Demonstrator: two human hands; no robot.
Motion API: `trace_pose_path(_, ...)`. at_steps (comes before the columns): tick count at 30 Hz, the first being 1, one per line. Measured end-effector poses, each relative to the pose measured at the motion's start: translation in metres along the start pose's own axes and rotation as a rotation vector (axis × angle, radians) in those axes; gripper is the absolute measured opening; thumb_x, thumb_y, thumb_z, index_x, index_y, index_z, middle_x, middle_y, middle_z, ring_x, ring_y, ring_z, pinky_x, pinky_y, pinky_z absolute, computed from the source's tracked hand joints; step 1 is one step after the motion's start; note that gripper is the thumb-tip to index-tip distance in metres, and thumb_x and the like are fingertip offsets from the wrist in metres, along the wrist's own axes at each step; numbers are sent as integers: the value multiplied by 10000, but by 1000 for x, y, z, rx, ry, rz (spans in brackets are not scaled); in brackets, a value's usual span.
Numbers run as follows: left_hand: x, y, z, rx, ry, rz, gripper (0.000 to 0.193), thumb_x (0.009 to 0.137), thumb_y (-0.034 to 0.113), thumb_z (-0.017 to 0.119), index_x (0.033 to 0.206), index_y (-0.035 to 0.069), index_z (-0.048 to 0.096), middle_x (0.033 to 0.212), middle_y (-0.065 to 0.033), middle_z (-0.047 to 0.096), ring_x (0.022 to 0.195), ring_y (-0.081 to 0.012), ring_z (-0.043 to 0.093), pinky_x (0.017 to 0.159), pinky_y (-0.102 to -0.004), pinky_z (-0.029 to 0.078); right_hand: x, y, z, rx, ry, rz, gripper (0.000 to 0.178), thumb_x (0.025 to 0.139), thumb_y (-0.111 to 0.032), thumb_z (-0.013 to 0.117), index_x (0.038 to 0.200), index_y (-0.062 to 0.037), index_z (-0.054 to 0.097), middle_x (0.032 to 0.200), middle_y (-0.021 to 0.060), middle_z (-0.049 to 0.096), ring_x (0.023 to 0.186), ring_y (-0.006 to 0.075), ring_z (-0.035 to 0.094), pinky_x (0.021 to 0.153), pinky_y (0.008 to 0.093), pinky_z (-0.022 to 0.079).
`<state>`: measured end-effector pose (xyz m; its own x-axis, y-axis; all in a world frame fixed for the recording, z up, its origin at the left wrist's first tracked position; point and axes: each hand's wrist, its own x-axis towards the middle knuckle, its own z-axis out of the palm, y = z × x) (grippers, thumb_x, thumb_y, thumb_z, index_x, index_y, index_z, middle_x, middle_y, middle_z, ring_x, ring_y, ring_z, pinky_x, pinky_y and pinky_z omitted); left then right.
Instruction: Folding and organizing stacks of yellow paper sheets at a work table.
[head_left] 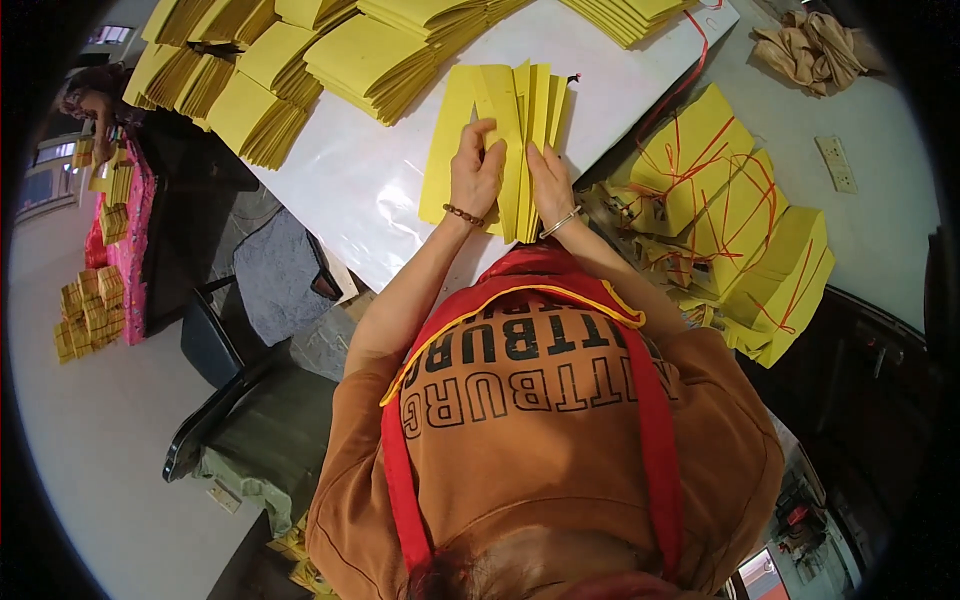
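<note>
A sheaf of folded yellow paper lies on the white-topped table in front of me, its right-hand layers standing partly on edge and fanned apart. My left hand rests over the middle of it, fingers curled around a raised fold. At the right side, my right hand presses the upright layers together, its thumb toward me and its other fingers partly hidden by the paper. Brown beads circle the left wrist and a pale bangle the right. Both hands touch the same sheaf.
Several stacks of folded yellow paper line the table's far left side. Yellow paper bundles with red string stand to the right. Crumpled brown paper lies far right. A dark chair stands at the left; another person is beyond.
</note>
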<state>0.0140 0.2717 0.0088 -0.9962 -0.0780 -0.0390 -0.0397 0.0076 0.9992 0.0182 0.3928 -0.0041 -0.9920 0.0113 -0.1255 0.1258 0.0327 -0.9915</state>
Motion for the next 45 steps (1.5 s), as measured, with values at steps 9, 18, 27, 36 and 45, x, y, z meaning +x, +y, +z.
trace_pose_path(9,-1,9,7,-63,63,34,233,828,111,553,1026,-3,602,852,-48,590,716,-98,510,631,-214,414,0,0,0,21,-27,-13,303,893,-267,463,941,29,504,796,166,559,748,218,541,673,324,419)
trace_pose_path(18,3,10,8,66,74,-17,171,817,155,594,857,-11,592,601,-7,529,517,-55,444,464,-221,369,0,-4,-2,-43,-25,24,307,892,-276,459,936,24,506,794,148,558,730,215,530,666,322,416)
trace_pose_path(27,4,5,8,83,69,-13,147,812,148,593,823,1,583,589,-7,524,518,-60,440,462,-225,363,0,-3,-2,-36,-33,11,301,893,-270,459,947,22,504,810,139,558,754,208,526,679,313,413)
trace_pose_path(36,2,5,7,87,97,-1,120,825,118,581,865,8,554,589,14,480,513,-44,400,451,-208,332,-4,-13,-4,654,-68,259,397,919,-325,398,1073,15,534,952,58,587,831,135,541,729,240,431)
trace_pose_path(45,0,10,8,-45,144,86,175,858,60,514,1026,12,504,834,-31,557,740,-73,505,626,-200,418,1,-5,-2,385,-87,137,362,883,-158,487,1178,52,482,1101,83,549,975,128,527,824,223,419)
